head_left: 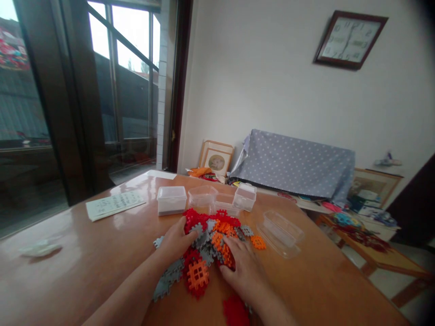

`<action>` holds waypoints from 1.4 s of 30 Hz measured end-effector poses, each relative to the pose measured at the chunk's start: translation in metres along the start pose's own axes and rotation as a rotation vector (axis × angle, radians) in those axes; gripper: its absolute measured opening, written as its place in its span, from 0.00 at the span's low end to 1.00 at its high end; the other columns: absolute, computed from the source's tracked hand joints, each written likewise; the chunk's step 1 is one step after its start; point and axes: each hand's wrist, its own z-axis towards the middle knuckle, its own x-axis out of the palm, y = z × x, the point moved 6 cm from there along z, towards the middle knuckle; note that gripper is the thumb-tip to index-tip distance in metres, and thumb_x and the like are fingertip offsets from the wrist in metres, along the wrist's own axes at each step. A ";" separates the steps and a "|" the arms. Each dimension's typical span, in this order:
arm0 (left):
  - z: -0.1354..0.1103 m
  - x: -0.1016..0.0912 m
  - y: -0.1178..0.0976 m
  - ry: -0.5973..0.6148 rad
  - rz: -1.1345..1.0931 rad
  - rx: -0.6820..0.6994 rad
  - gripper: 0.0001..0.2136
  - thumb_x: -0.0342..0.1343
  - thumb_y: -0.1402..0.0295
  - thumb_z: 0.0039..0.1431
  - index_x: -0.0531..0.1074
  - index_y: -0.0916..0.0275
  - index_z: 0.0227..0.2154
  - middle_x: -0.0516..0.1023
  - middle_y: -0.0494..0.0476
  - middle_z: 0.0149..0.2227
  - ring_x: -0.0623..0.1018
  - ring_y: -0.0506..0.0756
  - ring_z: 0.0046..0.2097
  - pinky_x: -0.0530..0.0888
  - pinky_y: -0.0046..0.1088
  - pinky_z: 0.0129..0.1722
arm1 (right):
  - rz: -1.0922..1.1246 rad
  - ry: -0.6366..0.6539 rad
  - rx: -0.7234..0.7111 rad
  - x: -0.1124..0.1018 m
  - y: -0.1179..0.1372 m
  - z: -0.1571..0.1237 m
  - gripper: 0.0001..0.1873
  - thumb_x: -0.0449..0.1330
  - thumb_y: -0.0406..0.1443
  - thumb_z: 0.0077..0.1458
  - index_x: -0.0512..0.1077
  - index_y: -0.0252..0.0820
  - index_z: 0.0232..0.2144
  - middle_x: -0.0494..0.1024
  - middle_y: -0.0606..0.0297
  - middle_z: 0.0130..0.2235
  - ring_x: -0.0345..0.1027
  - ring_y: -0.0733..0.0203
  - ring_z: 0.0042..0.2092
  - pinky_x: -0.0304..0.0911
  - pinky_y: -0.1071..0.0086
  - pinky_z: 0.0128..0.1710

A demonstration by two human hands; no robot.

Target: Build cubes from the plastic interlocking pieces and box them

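A heap of interlocking plastic pieces in red, grey and orange lies on the wooden table between my hands. My left hand (177, 239) rests against the heap's left side, thumb apart over the grey pieces (204, 242), its fingertips partly hidden by red pieces (195, 219). On the right, my right hand (244, 262) spreads over orange pieces (222, 249), thumb apart from the fingers. Neither hand visibly grips a piece. A square orange lattice piece (197, 274) lies on red ones at the near side, and more red pieces (235, 310) lie below my right wrist.
Behind the heap stand clear plastic boxes: a lidded one (171, 200), an open one (203, 197) and a smaller one (245, 197). A clear container (282, 231) lies right. Handwritten paper (115, 204) and a crumpled whitish item (40, 248) lie left on the table (306, 280).
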 end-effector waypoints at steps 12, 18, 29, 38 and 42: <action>-0.004 0.000 -0.011 -0.080 0.035 0.098 0.29 0.53 0.68 0.59 0.58 0.61 0.63 0.74 0.62 0.56 0.73 0.62 0.57 0.67 0.42 0.59 | -0.025 -0.244 0.113 -0.015 -0.039 0.017 0.21 0.56 0.35 0.53 0.73 0.48 0.51 0.77 0.61 0.51 0.69 0.51 0.53 0.62 0.62 0.55; -0.006 0.010 -0.008 -0.066 0.178 0.168 0.35 0.55 0.62 0.59 0.52 0.64 0.67 0.62 0.68 0.65 0.63 0.64 0.67 0.59 0.44 0.66 | 0.108 -0.314 0.249 -0.025 -0.067 0.015 0.19 0.53 0.39 0.57 0.73 0.47 0.50 0.79 0.61 0.48 0.72 0.52 0.50 0.63 0.62 0.52; -0.007 0.006 -0.006 0.010 0.267 0.130 0.33 0.57 0.56 0.57 0.58 0.62 0.64 0.65 0.68 0.65 0.66 0.66 0.64 0.62 0.44 0.62 | 0.071 -0.069 0.037 -0.006 -0.012 0.010 0.52 0.70 0.47 0.44 0.53 0.59 0.68 0.51 0.67 0.71 0.36 0.41 0.72 0.33 0.45 0.68; -0.007 0.005 -0.003 0.080 0.215 0.091 0.07 0.53 0.65 0.60 0.70 0.57 0.41 0.80 0.56 0.41 0.79 0.59 0.46 0.68 0.31 0.44 | -0.012 0.167 -0.002 0.010 0.003 0.055 0.63 0.73 0.54 0.36 0.47 0.58 0.70 0.41 0.60 0.73 0.27 0.37 0.72 0.30 0.41 0.67; -0.005 0.004 0.000 0.062 0.209 0.085 0.08 0.53 0.67 0.60 0.69 0.58 0.42 0.79 0.57 0.42 0.78 0.58 0.46 0.68 0.30 0.43 | 0.011 0.256 -0.031 0.019 -0.005 0.066 0.57 0.71 0.51 0.40 0.52 0.53 0.69 0.50 0.57 0.72 0.37 0.41 0.72 0.39 0.48 0.67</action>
